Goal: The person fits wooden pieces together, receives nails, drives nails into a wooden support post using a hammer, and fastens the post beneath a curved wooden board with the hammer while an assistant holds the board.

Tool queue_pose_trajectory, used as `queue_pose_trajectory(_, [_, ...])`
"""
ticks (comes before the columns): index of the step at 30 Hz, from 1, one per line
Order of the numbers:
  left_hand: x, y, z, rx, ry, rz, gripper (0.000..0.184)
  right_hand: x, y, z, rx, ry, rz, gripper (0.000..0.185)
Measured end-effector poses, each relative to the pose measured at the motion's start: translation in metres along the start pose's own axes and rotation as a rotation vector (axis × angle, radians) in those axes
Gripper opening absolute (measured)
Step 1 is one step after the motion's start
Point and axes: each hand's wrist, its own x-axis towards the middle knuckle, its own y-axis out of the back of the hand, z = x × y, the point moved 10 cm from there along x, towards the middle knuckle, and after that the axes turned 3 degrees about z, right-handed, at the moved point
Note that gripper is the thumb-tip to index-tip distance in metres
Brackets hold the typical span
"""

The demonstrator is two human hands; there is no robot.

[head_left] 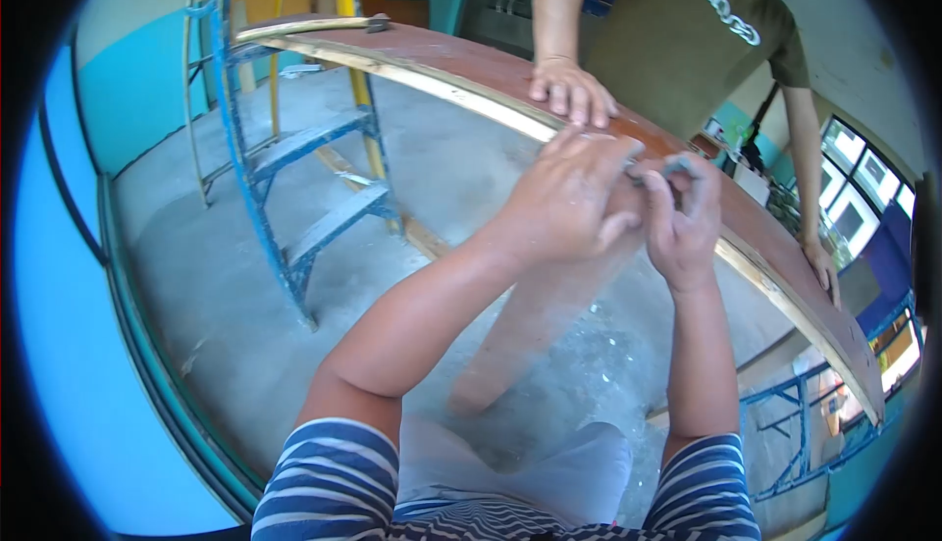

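Note:
My left hand (574,193) is at the light wooden edge of a long reddish-brown board (442,58), its fingers curled and brought together toward the other hand. Beside it, my right hand (682,217) has its thumb and fingers bent into a pinch. Between the two hands is something small and dark, too hidden to name. A reddish-brown plank (530,325) slants down from under my hands to the floor, its top end covered by them. A hammer (314,27) lies on the board's far left end.
Across the board stands another person (677,41), one hand (574,90) flat on it and the other (822,264) at its right part. A blue stepladder (235,139) stands at the left. Blue metal framing (805,423) is at the lower right. A wood strip (427,240) lies on the floor.

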Motion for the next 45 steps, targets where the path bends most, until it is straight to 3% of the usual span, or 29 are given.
queue_pose_trajectory(3, [0.011, 0.051, -0.011, -0.072, 0.005, 0.019, 0.051, -0.009, -0.007, 0.004, 0.063, -0.020, 0.047, 0.023])
queue_pose_trajectory(5, [0.026, 0.109, -0.100, 0.244, 0.085, 0.276, 0.043, -0.016, -0.007, 0.006, 0.072, 0.021, 0.103, 0.023])
queue_pose_trajectory(6, [0.034, 0.143, -0.159, 0.290, 0.270, 0.361, 0.040, -0.019, -0.009, 0.008, 0.114, 0.007, 0.119, 0.023])
queue_pose_trajectory(7, [0.043, 0.174, -0.194, 0.582, 0.328, 0.398, 0.040, -0.020, -0.008, 0.007, 0.146, -0.006, 0.138, 0.022])
queue_pose_trajectory(8, [0.048, 0.197, -0.237, 0.802, 0.416, 0.349, 0.040, -0.023, -0.008, 0.008, 0.173, -0.021, 0.157, 0.022])
queue_pose_trajectory(9, [0.052, 0.207, -0.275, 0.896, 0.546, 0.166, 0.039, -0.026, -0.007, 0.007, 0.158, -0.011, 0.179, 0.022])
queue_pose_trajectory(10, [0.053, 0.216, -0.307, 0.987, 0.668, -0.019, 0.039, -0.027, -0.008, 0.007, 0.145, 0.002, 0.204, 0.022])
queue_pose_trajectory(12, [0.051, 0.228, -0.351, 1.040, 0.772, -0.152, 0.040, -0.027, -0.010, 0.005, 0.163, 0.016, 0.226, 0.021])
queue_pose_trajectory(15, [0.055, 0.225, -0.381, 1.143, 0.889, -0.316, 0.045, -0.026, -0.007, 0.007, 0.255, 0.080, 0.298, 0.018])
queue_pose_trajectory(17, [0.059, 0.217, -0.402, 1.260, 0.823, -0.508, 0.051, -0.022, -0.011, 0.002, 0.157, 0.115, 0.190, 0.022])
queue_pose_trajectory(19, [0.059, 0.208, -0.410, 1.289, 0.719, -0.546, 0.055, -0.021, -0.011, 0.000, 0.102, 0.133, 0.136, 0.024])
queue_pose_trajectory(22, [0.042, 0.232, -0.470, 1.185, 0.994, -0.535, 0.060, -0.021, -0.009, 0.001, 0.135, 0.129, 0.169, 0.024])
queue_pose_trajectory(25, [0.049, 0.219, -0.448, 1.314, 0.847, -0.658, 0.065, -0.021, -0.002, 0.004, 0.186, 0.105, 0.243, 0.024])
queue_pose_trajectory(26, [0.049, 0.222, -0.443, 1.342, 0.925, -0.664, 0.058, -0.021, -0.001, 0.005, 0.174, 0.104, 0.243, 0.025])
queue_pose_trajectory(28, [0.060, 0.215, -0.367, 1.506, 0.931, -0.498, 0.049, -0.021, -0.006, 0.005, 0.166, 0.113, 0.206, 0.027])
queue_pose_trajectory(29, [0.051, 0.229, -0.441, 1.456, 0.755, -0.582, 0.049, -0.020, -0.006, 0.005, 0.148, 0.116, 0.177, 0.029])
queue_pose_trajectory(30, [0.055, 0.221, -0.435, 1.299, 0.655, -0.523, 0.049, -0.019, 0.000, -0.001, 0.133, 0.112, 0.206, 0.027])
queue_pose_trajectory(31, [0.049, 0.220, -0.507, 1.207, 0.429, -0.700, 0.050, -0.017, 0.003, -0.005, 0.113, 0.105, 0.230, 0.025])
queue_pose_trajectory(32, [0.050, 0.223, -0.484, 1.144, 0.771, -0.587, 0.052, -0.020, 0.009, -0.004, 0.109, 0.091, 0.275, 0.027])
queue_pose_trajectory(33, [0.052, 0.217, -0.449, 1.230, 0.868, -0.596, 0.052, -0.022, 0.006, -0.003, 0.139, 0.090, 0.300, 0.030])
queue_pose_trajectory(35, [0.050, 0.226, -0.481, 1.416, 0.691, -0.694, 0.052, -0.024, 0.009, -0.004, 0.174, 0.114, 0.345, 0.034])
queue_pose_trajectory(45, [0.051, 0.216, -0.458, 1.348, 0.761, -0.689, 0.051, -0.024, 0.012, -0.008, 0.191, 0.173, 0.385, 0.041])
